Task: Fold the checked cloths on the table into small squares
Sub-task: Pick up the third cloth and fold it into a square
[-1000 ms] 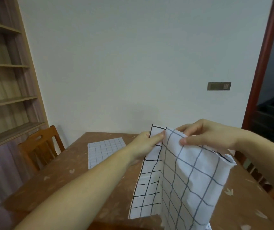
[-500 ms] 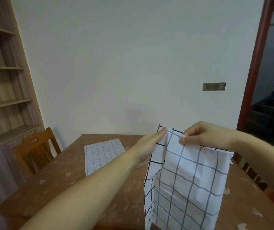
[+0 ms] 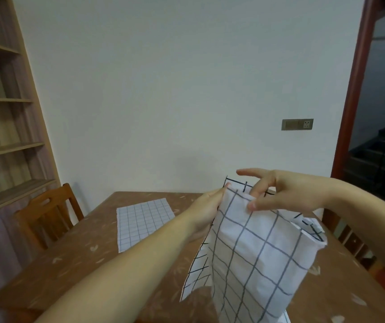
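- The step in hand looks like doubling the large white cloth with wide dark checks (image 3: 254,248) over in the air before it is laid on the brown wooden table (image 3: 75,271).
- To do it well, the person probably needs the top corners matched and the check lines of both layers aligned, then the hanging fold drawn taut so no slack bunches at the right side.
- The left hand (image 3: 207,206) pinches the cloth's upper left corner, fingers running along that edge.
- The right hand (image 3: 277,194) has its forefinger straight and free in the air; the lower fingers touch the top edge, though whether they truly clamp it cannot be told.
- The cloth hangs below both hands, above the table's near right part.
- A second, finer-checked white cloth (image 3: 143,222) lies flat on the table, well apart to the left.
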Demonstrator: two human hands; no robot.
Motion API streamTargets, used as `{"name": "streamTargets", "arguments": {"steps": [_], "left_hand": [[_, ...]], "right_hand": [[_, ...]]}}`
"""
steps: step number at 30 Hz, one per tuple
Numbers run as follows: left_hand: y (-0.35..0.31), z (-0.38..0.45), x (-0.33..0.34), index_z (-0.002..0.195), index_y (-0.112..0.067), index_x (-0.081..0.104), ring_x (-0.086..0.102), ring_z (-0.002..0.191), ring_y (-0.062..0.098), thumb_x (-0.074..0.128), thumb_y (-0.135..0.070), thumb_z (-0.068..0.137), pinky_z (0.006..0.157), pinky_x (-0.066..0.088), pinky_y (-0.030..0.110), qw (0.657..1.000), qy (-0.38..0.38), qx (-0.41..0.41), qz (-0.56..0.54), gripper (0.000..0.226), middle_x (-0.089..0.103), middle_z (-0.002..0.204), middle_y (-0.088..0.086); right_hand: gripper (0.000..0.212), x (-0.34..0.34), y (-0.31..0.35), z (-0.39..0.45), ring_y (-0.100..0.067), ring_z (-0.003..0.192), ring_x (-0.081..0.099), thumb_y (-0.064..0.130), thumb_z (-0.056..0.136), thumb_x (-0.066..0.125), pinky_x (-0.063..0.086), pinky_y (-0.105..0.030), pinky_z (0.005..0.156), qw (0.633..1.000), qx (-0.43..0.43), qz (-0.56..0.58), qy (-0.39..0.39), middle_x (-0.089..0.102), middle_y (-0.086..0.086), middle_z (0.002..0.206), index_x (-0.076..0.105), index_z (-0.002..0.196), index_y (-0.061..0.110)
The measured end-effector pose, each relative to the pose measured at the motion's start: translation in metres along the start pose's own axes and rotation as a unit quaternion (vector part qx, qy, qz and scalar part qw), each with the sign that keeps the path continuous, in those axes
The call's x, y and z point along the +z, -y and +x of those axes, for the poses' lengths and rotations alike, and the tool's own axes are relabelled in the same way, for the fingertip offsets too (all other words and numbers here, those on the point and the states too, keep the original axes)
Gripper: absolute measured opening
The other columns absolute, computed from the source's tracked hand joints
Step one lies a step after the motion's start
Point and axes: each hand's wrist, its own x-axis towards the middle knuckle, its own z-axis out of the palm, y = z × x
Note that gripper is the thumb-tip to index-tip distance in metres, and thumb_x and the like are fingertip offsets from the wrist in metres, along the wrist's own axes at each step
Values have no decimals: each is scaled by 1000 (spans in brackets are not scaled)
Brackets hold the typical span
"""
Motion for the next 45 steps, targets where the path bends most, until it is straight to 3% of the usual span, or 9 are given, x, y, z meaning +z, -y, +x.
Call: {"name": "streamTargets", "arguments": {"steps": [3, 5, 14, 17, 21, 27, 36, 40, 45], "left_hand": [[0, -1, 3, 128, -9, 63, 61, 120, 28, 50, -44, 98, 109, 42, 48, 998, 17, -11, -60, 48, 67, 126, 12], [0, -2, 3, 129, -10, 62, 60, 121, 26, 52, -51, 94, 111, 40, 47, 998, 2, -11, -66, 54, 67, 127, 9], [5, -2, 7, 98, 5, 68, 62, 82, 19, 68, -48, 83, 77, 50, 35, 991, -23, 80, 109, 55, 66, 88, 7], [3, 1, 0, 95, 4, 68, 58, 83, 21, 65, -54, 83, 82, 48, 38, 990, -37, 78, 115, 59, 61, 87, 9], [-1, 3, -20, 91, -13, 74, 66, 104, 28, 60, -44, 93, 106, 43, 52, 994, -77, 55, 50, 34, 73, 101, 10], [-2, 6, -47, 99, -10, 71, 63, 110, 29, 51, -34, 99, 108, 43, 46, 993, -106, 35, -23, 31, 73, 102, 10], [5, 7, -48, 121, -12, 64, 43, 137, 17, 54, -44, 96, 121, 22, 43, 991, -117, 34, -47, 42, 60, 136, 2], [5, 6, -51, 133, -11, 57, 39, 140, 16, 55, -49, 93, 121, 20, 43, 992, -117, 37, -39, 56, 54, 143, 1], [9, 1, -68, 120, -11, 65, 54, 127, 23, 55, -46, 95, 115, 33, 45, 988, -147, 26, -27, 45, 66, 127, 6]], "right_hand": [[32, 2, -18, 6, -11, 110, 63, 50, 86, 64, 44, -36, 101, 998, 50, 30, -40, 69, 2, 113, 74, 77, 20], [35, 4, -19, 5, -11, 71, 60, 46, 89, 64, 47, -34, 80, 995, 68, 50, -54, 66, -1, 75, 71, 73, 15], [30, 11, -20, 10, -7, 64, 62, 39, 90, 65, 51, -31, 74, 986, 108, 75, -103, 75, -8, 78, 78, 80, 14], [57, 8, -22, 5, -14, 54, 44, 65, 83, 59, 39, -32, 65, 989, 94, 61, -93, 49, -10, 61, 65, 66, 11], [88, -2, -40, -11, -38, 73, 56, 91, 72, 40, 47, -44, 82, 996, 73, 47, -25, 58, -17, 77, 57, 73, 5], [37, -4, -45, -30, 5, 112, 58, 67, 69, 67, 45, -23, 102, 996, 32, 17, 79, 64, 27, 115, 68, 102, 49], [38, 32, -38, -14, 12, 133, 30, 42, 77, 79, 35, -10, 102, 996, -18, -18, -86, 28, 28, 146, 64, 111, 49], [7, 40, -31, -12, 11, 138, 22, 38, 86, 71, 25, -16, 110, 989, -50, -50, -127, 27, 26, 150, 73, 92, 35], [30, 19, -21, -16, 14, 137, 27, 32, 97, 54, 31, -10, 100, 992, -30, 49, -110, 33, 29, 147, 72, 73, 39]]}}
